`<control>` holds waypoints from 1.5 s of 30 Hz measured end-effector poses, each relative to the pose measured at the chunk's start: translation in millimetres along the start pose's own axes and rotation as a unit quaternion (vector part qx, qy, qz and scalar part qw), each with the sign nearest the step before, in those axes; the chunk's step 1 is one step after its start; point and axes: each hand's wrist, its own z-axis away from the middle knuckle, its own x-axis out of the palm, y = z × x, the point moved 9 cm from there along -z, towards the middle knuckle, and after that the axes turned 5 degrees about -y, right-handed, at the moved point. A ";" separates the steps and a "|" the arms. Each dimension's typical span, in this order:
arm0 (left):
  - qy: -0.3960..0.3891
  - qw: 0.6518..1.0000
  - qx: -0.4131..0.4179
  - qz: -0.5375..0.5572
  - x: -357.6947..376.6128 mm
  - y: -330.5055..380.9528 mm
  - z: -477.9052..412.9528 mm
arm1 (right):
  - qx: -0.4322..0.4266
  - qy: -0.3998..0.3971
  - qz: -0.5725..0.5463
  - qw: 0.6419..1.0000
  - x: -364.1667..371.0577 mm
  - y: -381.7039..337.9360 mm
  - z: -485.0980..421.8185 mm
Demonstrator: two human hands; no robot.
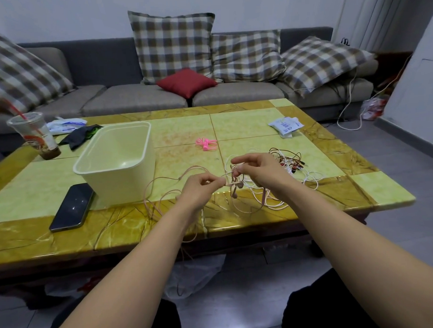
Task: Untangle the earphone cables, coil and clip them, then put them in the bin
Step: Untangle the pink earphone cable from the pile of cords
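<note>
Pink earphone cable (186,173): pinched by left hand (199,189) and by right hand (257,171), strung between them above the table (258,123) front edge, slack looping down. Tangled cables (291,165): on table, just beyond right hand. Cream bin (117,162): left of hands.

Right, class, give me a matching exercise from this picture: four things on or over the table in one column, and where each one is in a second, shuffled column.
Things:
1. smartphone
2. pink clips
3. plastic cup
4. pink earphone cable

Places:
A. pinched by the left hand and right hand
B. far left corner of the table
C. mid-table, right of the cream bin
D. near edge, by the bin's near left corner

Pairs: 1-D, 2-C, 3-B, 4-A
</note>
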 end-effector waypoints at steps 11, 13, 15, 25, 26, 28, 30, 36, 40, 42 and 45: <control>0.018 0.992 0.061 -0.109 4.0 17.7 -1.6 | 0.025 -0.113 0.089 0.989 21.2 8.3 0.8; 0.015 0.995 0.067 -0.079 4.7 21.5 1.1 | 0.028 -0.167 0.139 0.976 31.8 13.3 3.8; 0.008 0.997 0.057 -0.050 4.6 19.6 2.2 | 0.016 -0.199 0.166 0.966 39.4 17.2 5.2; -0.010 0.998 0.058 -0.020 4.4 18.8 3.9 | -0.001 -0.170 0.129 0.977 26.9 10.7 3.0; -0.009 0.998 0.061 -0.020 4.8 18.6 3.8 | 0.001 -0.167 0.132 0.977 27.4 12.9 1.4; -0.007 0.998 0.061 -0.022 5.0 18.3 3.0 | 0.001 -0.154 0.158 0.975 26.0 16.4 -1.4; -0.006 0.998 0.060 -0.029 4.6 18.7 2.8 | -0.004 -0.142 0.189 0.972 24.0 19.8 -4.1; -0.006 0.998 0.042 -0.038 0.8 15.4 2.6 | -0.010 -0.055 0.161 0.985 8.8 13.0 -7.7; 0.018 0.987 0.053 -0.151 -1.1 15.5 0.9 | 0.010 -0.039 0.157 0.987 3.5 12.8 -8.0; 0.030 0.981 0.063 -0.183 -2.1 17.4 2.6 | 0.041 -0.057 0.124 0.990 1.0 17.0 -7.0; 0.051 0.976 0.067 -0.200 -8.9 18.6 5.4 | 0.122 -0.154 0.138 0.971 10.5 32.2 2.3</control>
